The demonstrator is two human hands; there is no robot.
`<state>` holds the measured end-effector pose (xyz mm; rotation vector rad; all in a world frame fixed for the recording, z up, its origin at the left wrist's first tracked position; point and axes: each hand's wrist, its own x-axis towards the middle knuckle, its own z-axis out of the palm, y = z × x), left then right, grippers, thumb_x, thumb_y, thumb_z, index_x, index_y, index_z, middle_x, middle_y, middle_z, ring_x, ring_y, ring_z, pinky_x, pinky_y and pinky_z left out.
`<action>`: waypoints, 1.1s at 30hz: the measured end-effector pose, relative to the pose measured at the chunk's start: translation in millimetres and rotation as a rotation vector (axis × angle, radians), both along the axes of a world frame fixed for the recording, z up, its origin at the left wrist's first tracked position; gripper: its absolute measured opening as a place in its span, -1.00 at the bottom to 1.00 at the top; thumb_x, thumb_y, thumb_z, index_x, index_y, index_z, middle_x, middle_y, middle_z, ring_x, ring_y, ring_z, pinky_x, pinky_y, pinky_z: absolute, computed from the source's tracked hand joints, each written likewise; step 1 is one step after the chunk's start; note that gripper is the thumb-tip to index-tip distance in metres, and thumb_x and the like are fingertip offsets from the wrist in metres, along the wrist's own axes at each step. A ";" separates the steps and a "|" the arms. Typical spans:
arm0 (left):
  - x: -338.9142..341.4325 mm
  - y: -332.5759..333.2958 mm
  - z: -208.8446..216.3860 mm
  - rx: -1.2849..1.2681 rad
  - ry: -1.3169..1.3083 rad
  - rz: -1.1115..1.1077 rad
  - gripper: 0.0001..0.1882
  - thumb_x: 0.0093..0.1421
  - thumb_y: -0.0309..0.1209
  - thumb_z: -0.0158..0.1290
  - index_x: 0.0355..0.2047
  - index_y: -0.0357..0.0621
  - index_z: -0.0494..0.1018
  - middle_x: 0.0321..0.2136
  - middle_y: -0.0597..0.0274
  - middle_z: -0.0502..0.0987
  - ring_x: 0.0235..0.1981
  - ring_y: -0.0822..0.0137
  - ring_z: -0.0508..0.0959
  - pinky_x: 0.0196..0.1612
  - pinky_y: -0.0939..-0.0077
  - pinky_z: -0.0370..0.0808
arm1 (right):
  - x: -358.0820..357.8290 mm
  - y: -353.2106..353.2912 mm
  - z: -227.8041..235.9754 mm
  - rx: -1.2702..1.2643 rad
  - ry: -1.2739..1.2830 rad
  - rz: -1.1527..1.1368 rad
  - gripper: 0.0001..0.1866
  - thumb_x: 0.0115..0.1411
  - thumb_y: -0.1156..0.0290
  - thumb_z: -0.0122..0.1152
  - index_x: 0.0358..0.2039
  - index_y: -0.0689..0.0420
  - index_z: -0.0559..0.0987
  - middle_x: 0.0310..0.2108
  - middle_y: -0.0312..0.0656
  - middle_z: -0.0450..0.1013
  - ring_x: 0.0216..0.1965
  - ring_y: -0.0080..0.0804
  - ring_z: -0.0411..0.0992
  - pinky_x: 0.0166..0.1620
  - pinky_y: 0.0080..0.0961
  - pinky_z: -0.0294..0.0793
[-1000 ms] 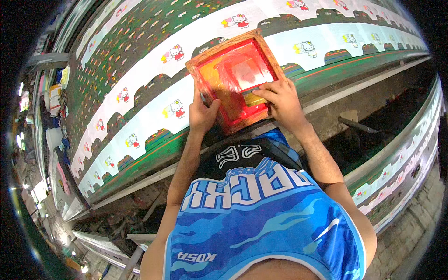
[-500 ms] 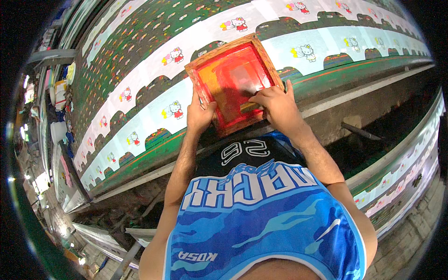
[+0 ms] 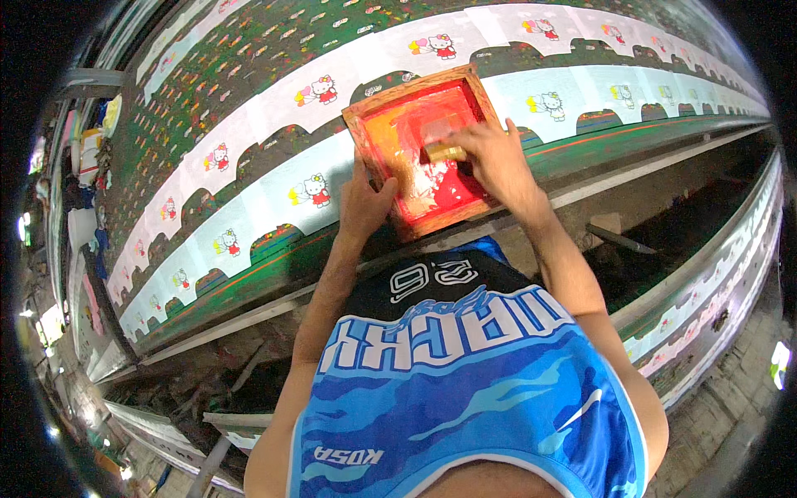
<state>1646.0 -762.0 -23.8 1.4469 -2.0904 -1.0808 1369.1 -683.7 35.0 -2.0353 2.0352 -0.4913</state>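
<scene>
A wooden-framed printing screen (image 3: 442,221), its mesh smeared with red and orange ink, lies tilted over a light-blue printed fabric piece on the long table. My left hand (image 3: 366,199) grips the frame's left side, thumb on the inner edge. Inside the frame, my right hand (image 3: 498,163) is closed on a tan squeegee (image 3: 445,153), which rests on the inked mesh near the middle. My fingers cover its right end. Wet red ink with paler, shiny patches shows on the near side of the squeegee.
Rows of white-pink fabric pieces (image 3: 286,101) and light-blue pieces (image 3: 278,199), printed with a cartoon cat, run along the dark green, paint-spotted table (image 3: 207,124). A pale rail (image 3: 266,310) edges its near side. Another table with printed pieces (image 3: 706,307) stands at the lower right.
My right hand has moved away from my body across the mesh, and the squeegee now shows clearly. Paler patches have appeared in the near ink. My left hand still holds the frame.
</scene>
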 end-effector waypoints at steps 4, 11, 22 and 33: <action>-2.0 2.7 7.1 0.110 -0.016 0.031 0.00 0.29 -0.21 0.34 0.63 -0.14 0.11 -0.03 -0.23 0.76 -0.04 -0.18 0.80 0.03 0.00 0.71 | 10.0 58.7 -10.2 -0.040 -0.043 -0.015 -0.45 0.20 0.57 0.40 0.18 -0.21 0.76 0.07 -0.29 0.66 0.22 -0.18 0.54 0.49 0.58 0.16; -13.7 -0.7 30.9 0.178 -0.066 0.062 0.05 0.29 -0.30 0.35 0.68 -0.05 0.04 0.06 -0.27 0.75 0.04 -0.16 0.80 0.10 0.06 0.73 | 3.6 60.9 2.5 -0.111 0.001 0.035 -0.42 0.08 0.58 0.46 0.15 -0.12 0.74 0.05 -0.32 0.65 0.21 -0.23 0.54 0.53 0.55 0.10; -192.1 17.7 16.1 0.072 0.052 0.009 0.21 0.26 -0.27 0.30 0.74 0.09 -0.23 -0.26 -0.13 0.80 -0.30 -0.08 0.82 -0.18 0.10 0.72 | -171.3 81.8 3.2 -0.125 0.039 -0.023 -0.47 0.12 0.58 0.39 0.12 -0.10 0.77 0.07 -0.31 0.65 0.24 -0.24 0.55 0.57 0.34 0.17; -265.6 36.2 27.6 0.333 0.154 0.093 0.11 0.33 -0.47 0.21 0.75 0.13 -0.18 -0.50 0.17 0.72 -0.70 0.39 0.63 -0.68 0.45 0.56 | -246.1 91.3 -17.1 -0.165 0.018 0.088 -0.57 0.23 0.45 0.34 0.12 -0.13 0.73 0.07 -0.33 0.63 0.24 -0.26 0.54 0.63 0.25 0.07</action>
